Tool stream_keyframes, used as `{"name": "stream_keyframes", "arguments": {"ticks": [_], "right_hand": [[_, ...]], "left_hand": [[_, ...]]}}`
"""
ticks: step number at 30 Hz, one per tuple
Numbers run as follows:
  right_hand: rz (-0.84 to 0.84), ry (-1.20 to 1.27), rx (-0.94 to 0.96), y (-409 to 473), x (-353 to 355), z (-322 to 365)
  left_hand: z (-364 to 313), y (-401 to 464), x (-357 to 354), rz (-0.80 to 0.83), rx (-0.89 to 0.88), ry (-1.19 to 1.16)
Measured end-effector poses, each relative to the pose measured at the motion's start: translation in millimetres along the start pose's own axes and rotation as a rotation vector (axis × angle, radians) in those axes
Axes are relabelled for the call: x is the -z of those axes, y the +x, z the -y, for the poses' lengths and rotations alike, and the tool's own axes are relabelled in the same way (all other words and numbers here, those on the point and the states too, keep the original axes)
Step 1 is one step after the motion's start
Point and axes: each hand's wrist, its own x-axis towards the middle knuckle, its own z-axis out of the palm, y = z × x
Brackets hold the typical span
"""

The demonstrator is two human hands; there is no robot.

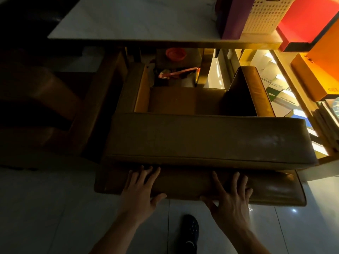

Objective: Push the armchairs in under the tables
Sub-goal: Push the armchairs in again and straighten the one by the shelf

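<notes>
A brown leather armchair (pixel 207 138) fills the middle of the view, seen from behind and above, its seat facing a white-topped table (pixel 132 21). The front ends of its armrests sit under the table's near edge. My left hand (pixel 141 191) lies flat, fingers spread, against the back of the chair, left of centre. My right hand (pixel 231 197) presses flat in the same way, right of centre. Neither hand grips anything.
A second dark armchair (pixel 36 107) stands to the left. On the table's right end are a purple box (pixel 236 15), a white perforated basket (pixel 266 13) and a red box (pixel 310 19). Orange boxes and a lit display case (pixel 286 92) line the right. My shoe (pixel 190 230) is on the tiled floor.
</notes>
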Motion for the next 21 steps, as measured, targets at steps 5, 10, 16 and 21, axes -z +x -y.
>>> {"name": "stream_keyframes", "arguments": {"ticks": [5, 10, 16, 21], "right_hand": [[-0.035, 0.009, 0.008, 7, -1, 2], [-0.063, -0.006, 0.011, 35, 7, 4], [-0.060, -0.044, 0.012, 90, 15, 3], [-0.106, -0.069, 0.036, 131, 26, 5]], "left_hand": [[2, 9, -2, -0.002, -0.010, -0.044], [5, 36, 4, -0.034, -0.007, -0.044], [7, 89, 8, -0.059, -0.007, -0.047], [8, 129, 14, -0.086, -0.006, -0.061]]}}
